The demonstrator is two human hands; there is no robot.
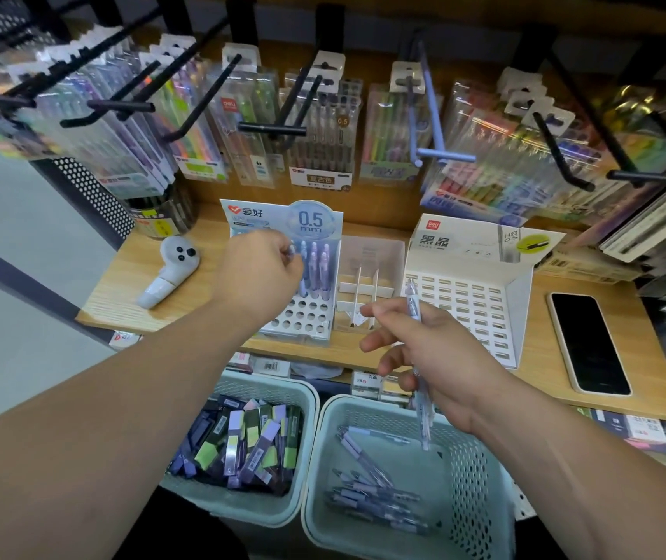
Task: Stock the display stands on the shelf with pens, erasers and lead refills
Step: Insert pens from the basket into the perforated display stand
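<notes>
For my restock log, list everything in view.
pen stand: one, white, shelf centre
stand pens: several, lilac, back rows
divider box: one, clear, beside pen stand
slotted stand: one, white, beside divider box
phone: one, black, shelf right
handheld device: one, white, shelf left
pen packs: many, mixed, hooks above
left basket: one, mint, below shelf, holds refill boxes
right basket: one, mint, below shelf, holds pens
left-hand grip: pinching pen at pen stand
right-hand grip: holding second pen above right basket

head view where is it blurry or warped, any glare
In the head view, the pen in the right hand is smeared by motion blur; the wooden shelf edge bows from wide-angle distortion; the hanging pen packs at upper right are soft, with rainbow glare on clear plastic.
</notes>
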